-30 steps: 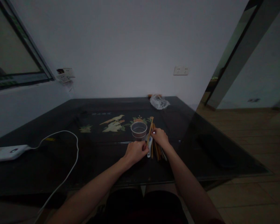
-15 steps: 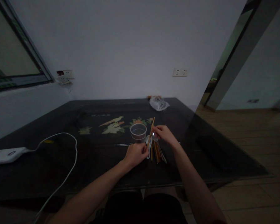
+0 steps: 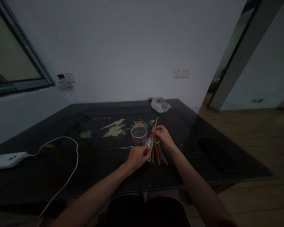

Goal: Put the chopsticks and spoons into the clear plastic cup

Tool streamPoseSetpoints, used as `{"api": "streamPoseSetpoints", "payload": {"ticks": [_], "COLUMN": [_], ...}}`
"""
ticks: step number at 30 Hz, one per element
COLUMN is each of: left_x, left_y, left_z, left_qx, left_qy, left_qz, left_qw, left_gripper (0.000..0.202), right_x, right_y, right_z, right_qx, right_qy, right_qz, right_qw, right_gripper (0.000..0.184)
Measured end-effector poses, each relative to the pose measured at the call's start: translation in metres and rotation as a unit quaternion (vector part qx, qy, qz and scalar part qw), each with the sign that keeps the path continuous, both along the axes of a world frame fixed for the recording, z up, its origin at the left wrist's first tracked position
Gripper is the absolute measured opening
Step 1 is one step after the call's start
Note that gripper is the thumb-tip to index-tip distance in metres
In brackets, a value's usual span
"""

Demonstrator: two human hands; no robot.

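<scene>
Far left of the left grip (image 3: 137, 157): white device (image 3: 8, 160) on the tabletop (image 3: 94, 173), white cable (image 3: 77, 154) looping from it toward the near edge, well apart from the work. Clear cup (image 3: 139, 131) upright, just beyond left grip, closest obstacle on that side. Left grip is closed on the near end of a chopstick (image 3: 155, 123); can't tell if it's one or two. White spoon (image 3: 149, 160) partly hidden, just right of left grip. Loose sticks (image 3: 158, 155) lie below the right grip (image 3: 163, 136), crowding the space under it. Right grip pinches the chopstick further up. Plastic bag (image 3: 160, 105) well beyond both. Dark flat object (image 3: 216, 154) well right of right grip. Chopstick spans between grips, long axis running away from the person and slightly right, free end past right grip's fingertips.
</scene>
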State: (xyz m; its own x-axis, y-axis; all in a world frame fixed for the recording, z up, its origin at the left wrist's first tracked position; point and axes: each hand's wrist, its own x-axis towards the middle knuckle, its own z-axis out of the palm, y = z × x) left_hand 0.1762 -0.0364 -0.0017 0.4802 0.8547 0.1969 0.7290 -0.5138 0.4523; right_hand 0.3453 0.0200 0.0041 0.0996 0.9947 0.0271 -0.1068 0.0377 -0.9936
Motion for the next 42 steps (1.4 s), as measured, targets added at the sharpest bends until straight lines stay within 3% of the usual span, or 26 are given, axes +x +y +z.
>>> {"api": "streamPoseSetpoints", "payload": {"ticks": [6,10,12,15,18,26,36,42], "left_x": [-0.001,0.003,0.006,0.011,0.014,0.015,0.014,0.014], "left_y": [-0.002,-0.007,-0.011,-0.016,-0.018,-0.018,-0.017,-0.019], "left_z": [0.000,-0.002,-0.004,-0.006,-0.009,-0.013,-0.015,-0.010], "left_qx": [0.062,0.116,0.130,0.136,0.138,0.118,0.099,0.097], "left_qy": [-0.018,-0.026,-0.021,0.009,0.046,0.068,0.067,0.054], "left_qz": [-0.103,-0.181,-0.220,-0.283,-0.326,-0.323,-0.327,-0.316], "left_qw": [0.993,0.976,0.966,0.949,0.934,0.936,0.938,0.942], "left_gripper": [0.026,0.022,0.021,0.026,0.039,0.049,0.046,0.047], "right_x": [0.014,0.036,0.043,0.046,0.042,0.034,0.032,0.028], "right_y": [-0.001,0.008,0.017,0.033,0.046,0.050,0.043,0.033], "right_z": [0.010,0.013,0.014,0.010,0.000,-0.020,-0.018,-0.007], "right_qx": [0.006,0.009,0.004,-0.023,-0.066,-0.082,-0.087,-0.103], "right_qy": [0.015,-0.103,-0.239,-0.447,-0.524,-0.523,-0.548,-0.577], "right_qz": [-0.026,-0.043,-0.056,-0.076,-0.071,-0.044,-0.031,-0.021], "right_qw": [1.000,0.994,0.969,0.891,0.846,0.847,0.831,0.810], "right_gripper": [0.046,0.035,0.031,0.028,0.030,0.034,0.040,0.045]}}
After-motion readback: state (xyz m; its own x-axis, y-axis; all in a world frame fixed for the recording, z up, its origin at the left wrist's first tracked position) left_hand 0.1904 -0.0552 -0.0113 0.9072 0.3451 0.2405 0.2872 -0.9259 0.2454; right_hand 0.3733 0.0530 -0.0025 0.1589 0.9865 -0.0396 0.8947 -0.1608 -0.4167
